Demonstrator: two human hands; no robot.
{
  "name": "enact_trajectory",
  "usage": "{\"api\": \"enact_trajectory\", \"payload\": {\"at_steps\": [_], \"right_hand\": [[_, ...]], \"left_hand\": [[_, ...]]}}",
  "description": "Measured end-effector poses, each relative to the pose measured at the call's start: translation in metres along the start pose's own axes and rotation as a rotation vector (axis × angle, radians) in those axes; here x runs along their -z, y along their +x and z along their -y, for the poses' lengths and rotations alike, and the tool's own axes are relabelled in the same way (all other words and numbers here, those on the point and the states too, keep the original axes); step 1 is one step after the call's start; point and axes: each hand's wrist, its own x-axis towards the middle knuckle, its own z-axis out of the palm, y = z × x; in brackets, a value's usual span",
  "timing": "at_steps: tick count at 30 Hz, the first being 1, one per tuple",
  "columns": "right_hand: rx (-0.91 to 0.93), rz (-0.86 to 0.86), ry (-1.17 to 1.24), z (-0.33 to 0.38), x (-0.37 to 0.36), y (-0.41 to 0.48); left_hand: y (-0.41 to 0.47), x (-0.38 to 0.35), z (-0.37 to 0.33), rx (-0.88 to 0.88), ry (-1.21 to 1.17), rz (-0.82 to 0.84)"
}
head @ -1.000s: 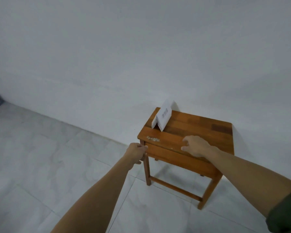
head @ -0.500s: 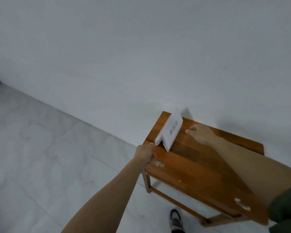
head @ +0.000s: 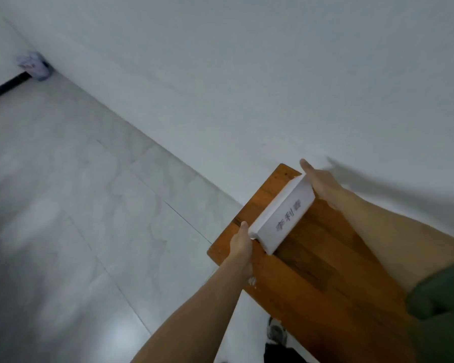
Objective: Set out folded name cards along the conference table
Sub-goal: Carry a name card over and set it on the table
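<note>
Cards (head: 283, 213), a white folded stack of them standing like a tent, sit on the wooden table (head: 323, 279) in the lower right of the frame, near the table's far left corner. The face turned toward me carries dark printed characters, too blurred to read. My left hand (head: 240, 244) presses flat against the stack's near end, fingers straight and together, thumb side up, the palm touching the paper edge. My right hand (head: 319, 179) meets the far end the same way, fingers extended, one fingertip reaching past the fold toward the wall (head: 247, 74). So the stack is squeezed lengthwise between my two open palms rather than pinched; whether its lower edges rest on the wood or have lifted off it, I cannot tell. My right forearm crosses the tabletop, ending in a dark green sleeve (head: 440, 297) at the right edge. Pale floor tiles (head: 89, 205) fill the left half. A shoe (head: 275, 331) shows beneath the table edge at bottom centre, and a small crumpled pale bundle (head: 34, 65) lies in the upper left corner.
</note>
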Motion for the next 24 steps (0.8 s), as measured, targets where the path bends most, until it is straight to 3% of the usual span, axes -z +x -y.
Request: {"api": "enact_trajectory", "payload": {"at_steps": [3, 14, 24], "right_hand": [[-0.046, 0.105, 0.008, -0.005, -0.008, 0.013], [0.057, 0.033, -0.107, -0.010, -0.024, 0.000], [0.238, 0.075, -0.375, 0.059, -0.096, -0.080]], "left_hand": [[0.006, -0.009, 0.004, -0.021, -0.038, -0.015], [0.003, -0.006, 0.001, -0.030, -0.157, 0.028], [-0.024, 0.084, 0.002, -0.102, -0.328, -0.075]]}}
